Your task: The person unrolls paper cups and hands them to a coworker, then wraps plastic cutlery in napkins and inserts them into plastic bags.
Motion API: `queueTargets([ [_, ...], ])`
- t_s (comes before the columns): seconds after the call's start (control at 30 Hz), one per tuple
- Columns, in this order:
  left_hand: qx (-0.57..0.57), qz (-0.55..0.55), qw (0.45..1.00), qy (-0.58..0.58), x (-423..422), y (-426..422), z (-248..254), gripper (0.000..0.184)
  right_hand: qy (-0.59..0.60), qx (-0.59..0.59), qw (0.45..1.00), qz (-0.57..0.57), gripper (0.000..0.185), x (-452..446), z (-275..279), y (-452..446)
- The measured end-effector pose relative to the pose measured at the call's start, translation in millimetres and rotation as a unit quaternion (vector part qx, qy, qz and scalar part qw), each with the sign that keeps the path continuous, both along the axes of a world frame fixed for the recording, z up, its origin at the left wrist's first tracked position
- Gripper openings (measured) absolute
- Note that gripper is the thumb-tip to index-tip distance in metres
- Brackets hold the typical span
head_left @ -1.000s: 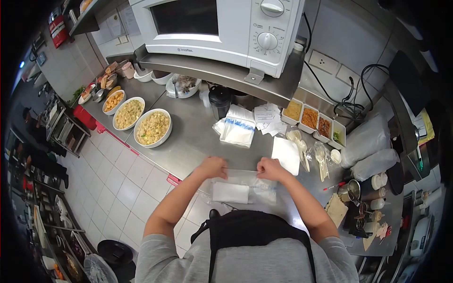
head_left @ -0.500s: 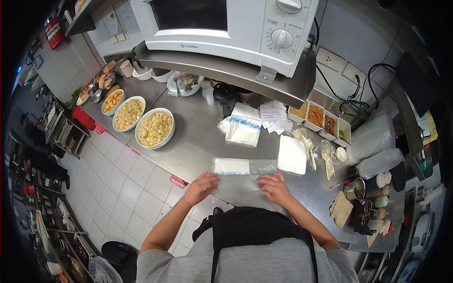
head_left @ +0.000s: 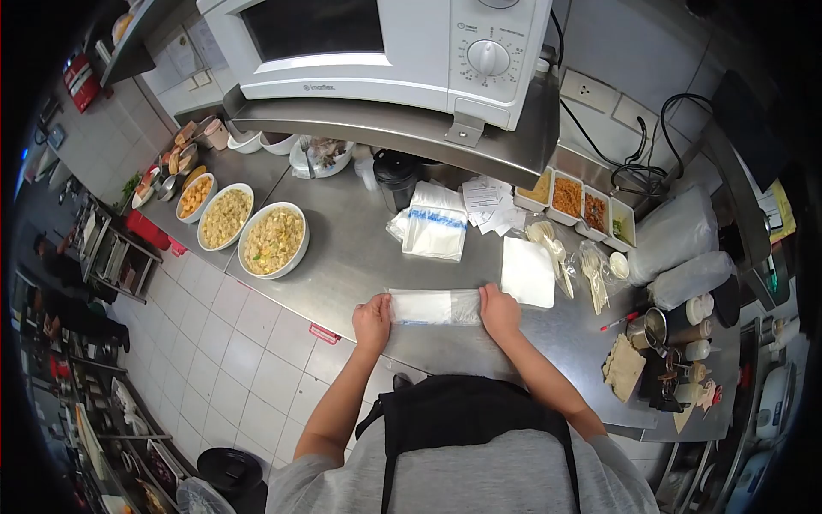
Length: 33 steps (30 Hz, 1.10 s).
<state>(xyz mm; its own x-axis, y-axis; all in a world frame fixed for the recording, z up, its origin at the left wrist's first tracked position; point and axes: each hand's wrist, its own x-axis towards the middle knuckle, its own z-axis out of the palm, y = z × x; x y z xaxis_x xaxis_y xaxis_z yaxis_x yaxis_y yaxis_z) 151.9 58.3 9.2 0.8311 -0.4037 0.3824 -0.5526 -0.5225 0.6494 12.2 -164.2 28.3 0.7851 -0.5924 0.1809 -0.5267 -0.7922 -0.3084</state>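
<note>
A folded transparent plastic packet (head_left: 435,307) with a white napkin-like sheet inside stretches between my two hands, above the steel counter's front edge. Its left end is pinched in my left hand (head_left: 372,323), fingers curled in. At the other end my right hand (head_left: 499,310) grips the plastic, thumb on top. Just right of the packet lies a flat white paper napkin (head_left: 527,271). Beyond it, a stack of white plastic-wrapped packets (head_left: 435,224) with blue print sits on the counter.
Three bowls of food, one of them fried rice (head_left: 274,241), line the counter's left. Wrapped plastic cutlery (head_left: 592,272), topping containers (head_left: 568,198), and a pot (head_left: 648,327) stand right. A microwave (head_left: 360,68) overhangs the back on a shelf (head_left: 394,128).
The packet is now narrower, folded over and held taut. Both hands have closed on its ends and moved slightly closer together. The camera view has shifted slightly.
</note>
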Motion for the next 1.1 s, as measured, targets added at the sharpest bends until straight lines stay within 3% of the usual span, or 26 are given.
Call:
queueTargets([
  [0.23,0.037,0.038,0.995,-0.083,9,-10,-6,0.021,0.057,-0.018,0.998,0.018,0.013,3,-10,1],
  [0.33,0.083,0.05,0.994,0.057,3,-10,21,0.009,0.063,-0.01,0.998,0.019,0.011,8,-7,1],
  [0.43,0.034,0.044,0.991,-0.121,5,-14,24,0.01,0.067,-0.005,0.997,0.03,0.011,7,-1,2],
  [0.5,0.021,-0.162,0.971,-0.174,1,-24,29,0.018,0.058,-0.014,0.997,0.043,0.012,8,-4,1],
  [0.53,0.043,-0.313,0.934,-0.169,4,-33,23,0.031,0.077,0.001,0.996,0.044,0.011,7,-5,0],
  [0.6,0.174,-0.299,0.919,-0.191,-16,-51,27,0.041,0.114,0.028,0.992,0.047,0.009,8,10,-1],
  [0.7,0.3,-0.271,0.901,-0.158,-21,-65,31,0.056,0.029,0.048,0.996,0.071,0.016,5,19,5],
  [0.77,0.327,-0.248,0.899,-0.155,-23,-68,28,0.058,-0.005,-0.092,0.988,0.124,0.041,6,20,26],
  [0.87,0.375,-0.224,0.882,-0.179,-24,-66,24,0.06,-0.043,0.031,0.954,0.294,0.067,8,16,55],
  [0.97,0.377,-0.172,0.897,-0.152,-25,-62,20,0.062,0.013,0.061,0.959,0.277,0.078,6,-15,48],
  [1.1,0.346,-0.166,0.917,-0.104,-25,-55,20,0.056,0.053,0.04,0.973,0.222,0.078,10,-11,5],
])
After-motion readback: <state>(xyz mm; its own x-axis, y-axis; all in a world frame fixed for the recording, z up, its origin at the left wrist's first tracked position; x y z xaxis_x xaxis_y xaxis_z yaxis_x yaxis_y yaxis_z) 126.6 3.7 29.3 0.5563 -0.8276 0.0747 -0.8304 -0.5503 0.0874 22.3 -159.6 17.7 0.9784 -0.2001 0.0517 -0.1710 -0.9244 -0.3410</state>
